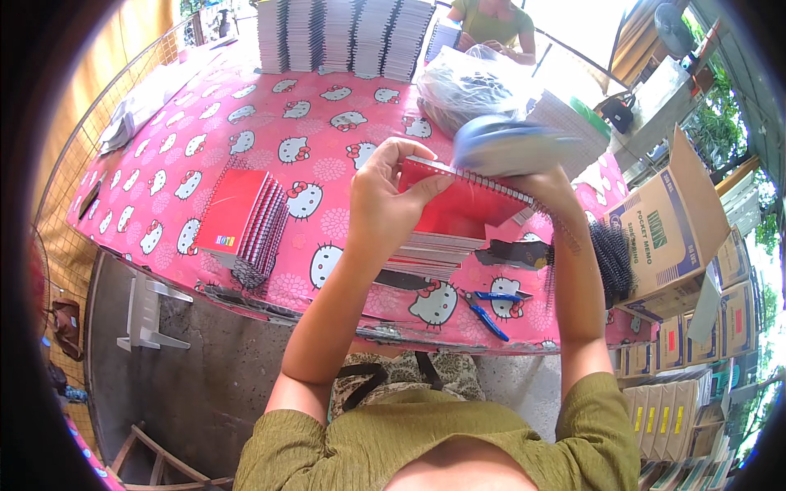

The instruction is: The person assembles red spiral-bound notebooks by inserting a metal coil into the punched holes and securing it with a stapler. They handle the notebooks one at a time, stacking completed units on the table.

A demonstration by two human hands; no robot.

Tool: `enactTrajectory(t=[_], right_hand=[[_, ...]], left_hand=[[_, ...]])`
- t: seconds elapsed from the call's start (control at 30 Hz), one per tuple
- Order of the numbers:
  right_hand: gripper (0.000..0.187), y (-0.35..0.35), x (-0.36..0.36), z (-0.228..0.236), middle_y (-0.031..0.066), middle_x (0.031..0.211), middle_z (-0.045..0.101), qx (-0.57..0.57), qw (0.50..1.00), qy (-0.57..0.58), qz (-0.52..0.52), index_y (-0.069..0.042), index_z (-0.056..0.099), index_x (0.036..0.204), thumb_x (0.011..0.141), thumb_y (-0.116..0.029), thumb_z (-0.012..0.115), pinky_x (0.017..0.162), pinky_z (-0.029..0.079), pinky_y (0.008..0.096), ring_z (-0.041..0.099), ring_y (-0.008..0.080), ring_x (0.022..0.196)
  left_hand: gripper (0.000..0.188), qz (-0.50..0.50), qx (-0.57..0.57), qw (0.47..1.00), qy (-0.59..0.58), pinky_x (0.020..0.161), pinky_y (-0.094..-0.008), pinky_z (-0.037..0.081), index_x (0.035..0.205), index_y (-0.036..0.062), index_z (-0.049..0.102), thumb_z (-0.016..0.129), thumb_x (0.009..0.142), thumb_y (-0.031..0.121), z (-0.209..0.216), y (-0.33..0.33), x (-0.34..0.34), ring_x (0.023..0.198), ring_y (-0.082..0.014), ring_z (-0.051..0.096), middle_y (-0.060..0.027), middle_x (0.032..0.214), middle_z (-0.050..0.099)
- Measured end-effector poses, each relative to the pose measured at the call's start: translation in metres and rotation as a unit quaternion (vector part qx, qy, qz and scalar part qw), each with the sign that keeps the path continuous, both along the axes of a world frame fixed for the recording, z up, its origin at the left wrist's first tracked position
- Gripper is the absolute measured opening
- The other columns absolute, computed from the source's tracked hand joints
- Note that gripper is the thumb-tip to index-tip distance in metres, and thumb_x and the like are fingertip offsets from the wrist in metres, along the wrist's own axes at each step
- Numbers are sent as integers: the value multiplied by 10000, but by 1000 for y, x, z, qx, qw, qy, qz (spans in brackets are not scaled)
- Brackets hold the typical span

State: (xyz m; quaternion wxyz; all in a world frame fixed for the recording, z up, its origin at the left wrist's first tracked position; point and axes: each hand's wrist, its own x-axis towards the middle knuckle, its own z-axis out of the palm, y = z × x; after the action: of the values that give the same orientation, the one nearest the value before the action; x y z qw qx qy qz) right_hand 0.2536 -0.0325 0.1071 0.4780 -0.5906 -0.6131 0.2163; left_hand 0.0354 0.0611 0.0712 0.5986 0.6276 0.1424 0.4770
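My left hand [383,192] is closed on a red notebook [454,196], with thumb and fingers pinching its upper left edge. A dark spiral coil [499,184] runs along the notebook's top edge and its loose end trails down by my right wrist. My right hand [553,192] is at the notebook's right end; a motion-smeared blue and white rounded thing [512,146] covers its fingers. Beneath the notebook stands a stack of cut paper blocks [434,258]. Blue-handled pliers [485,315] lie on the table in front.
A pile of red spiral notebooks [237,211] sits at left on the pink patterned table [270,106]. Tall notebook stacks [340,37] and a plastic bag [471,86] stand at the back, near another person [499,29]. Black coils [612,258] and an open cardboard box [667,233] are at right.
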Motion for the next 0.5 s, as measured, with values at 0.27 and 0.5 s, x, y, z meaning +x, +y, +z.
enactTrajectory(t=[0.27,0.5], right_hand=[[450,9,10,-4,56,999,686,-43,996,-62,-56,8,651,1086,642,42,711,867,493,309,609,132,948],[437,13,-1,2,68,1013,684,-21,1000,3,-13,15,649,1084,653,81,656,847,505,306,629,146,934]], left_hand=[[292,0,-15,999,-48,763,-218,476,990,5,600,763,751,-38,-4,9,8,866,-71,571,-28,917,617],[318,-8,-82,991,-110,669,-260,573,1074,-55,639,712,768,-105,-13,4,4,849,-139,640,-95,939,665]])
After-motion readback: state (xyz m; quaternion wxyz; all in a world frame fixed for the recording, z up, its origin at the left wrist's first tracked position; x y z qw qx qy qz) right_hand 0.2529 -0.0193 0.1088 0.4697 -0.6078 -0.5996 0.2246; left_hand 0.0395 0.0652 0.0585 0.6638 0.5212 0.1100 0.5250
